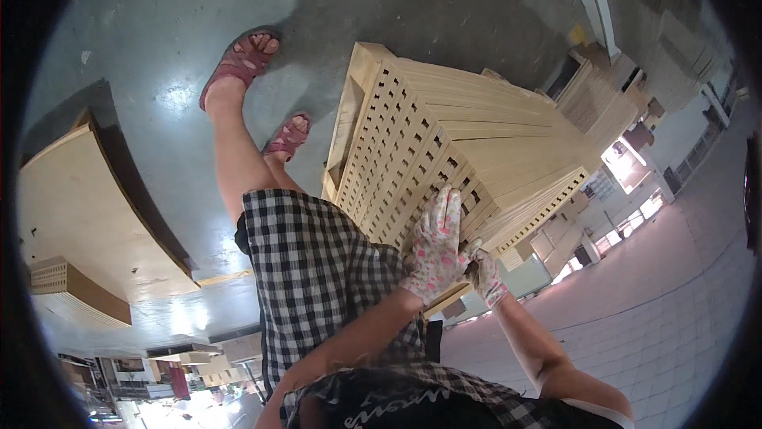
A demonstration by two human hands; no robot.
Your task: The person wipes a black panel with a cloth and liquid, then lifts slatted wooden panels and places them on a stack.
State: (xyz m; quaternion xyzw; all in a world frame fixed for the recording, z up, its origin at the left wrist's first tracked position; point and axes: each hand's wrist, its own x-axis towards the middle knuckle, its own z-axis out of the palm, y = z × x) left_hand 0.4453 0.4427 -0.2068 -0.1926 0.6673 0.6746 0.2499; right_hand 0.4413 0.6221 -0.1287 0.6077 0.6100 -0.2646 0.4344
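Note:
A tall stack of pale wooden boards [468,131] stands before me, its near face lined with rows of small rectangular slots. My left hand [436,250], in a white glove with pink spots, lies against the slotted face with its fingers stretched out. Close beside it is my right hand [486,277], gloved the same way, at the near corner of the stack. Its fingers are bent inward, and whatever they may grip is too small or hidden to make out.
A pale board-topped table [87,207] stands on the left and carries a smaller stack of slotted boards [79,290]. More piled boards [607,92] lie at the far right. My sandalled feet [246,56] are on the grey floor [159,24] left of the stack.

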